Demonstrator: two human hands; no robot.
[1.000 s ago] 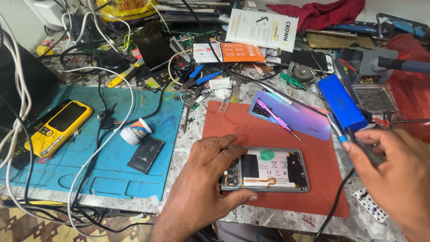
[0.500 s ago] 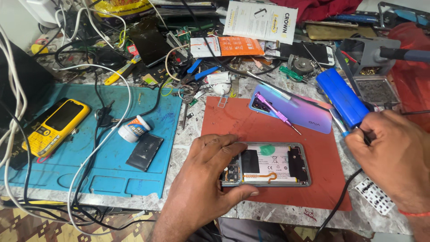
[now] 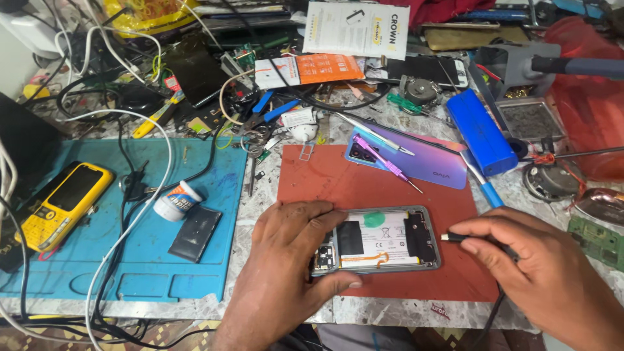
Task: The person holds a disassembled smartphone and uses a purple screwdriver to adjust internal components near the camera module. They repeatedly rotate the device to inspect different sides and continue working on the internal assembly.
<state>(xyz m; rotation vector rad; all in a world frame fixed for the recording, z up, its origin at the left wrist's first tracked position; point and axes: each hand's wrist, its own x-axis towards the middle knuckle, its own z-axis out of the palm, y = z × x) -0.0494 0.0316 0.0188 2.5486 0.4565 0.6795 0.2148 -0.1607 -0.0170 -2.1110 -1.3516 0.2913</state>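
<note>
An opened smartphone (image 3: 383,239) with its back off lies on a red mat (image 3: 338,179), battery and circuit board exposed. My left hand (image 3: 292,260) grips its left end, thumb below and fingers above. My right hand (image 3: 539,266) pinches a black cable plug (image 3: 452,238), whose tip sits just right of the phone's right end. The removed purple back cover (image 3: 422,162) rests at the mat's far edge with a pink screwdriver (image 3: 383,161) on it.
A blue mat (image 3: 110,260) on the left carries a yellow keypad phone (image 3: 62,205), a small white jar (image 3: 177,200), a dark flat part (image 3: 195,232) and white cables. A blue battery pack (image 3: 481,133), tools, wires and papers crowd the back.
My right hand has come in from the right edge with the cable plug, down to the phone's right end. My left hand keeps holding the phone.
</note>
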